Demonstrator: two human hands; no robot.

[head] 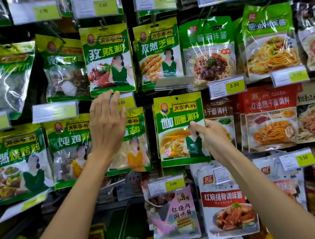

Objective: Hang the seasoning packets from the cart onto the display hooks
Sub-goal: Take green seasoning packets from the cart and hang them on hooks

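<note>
At the centre of the display wall, the right hand (211,133) pinches a green-and-yellow curry powder packet (178,121) by its right edge, thumb on the front and curled fingers behind. It holds the packet upright, just in front of what looks like another of the same kind. The packet's hang hole (176,98) sits just below a clear price-tag holder (174,82) that is tipped up. Whether a hook passes through the hole cannot be told. The left hand (106,125) has its grip spread and holds nothing, with its fingertips at the bottom edge of a cumin powder packet (108,60) and over a yellow price tag (125,102). As I judge it, the one-sided pinch lets the packet twist, so the small hole could miss the hook. The tipped holder might fall onto the packet's top, and the raised left hand could nudge the cumin packet loose.
</note>
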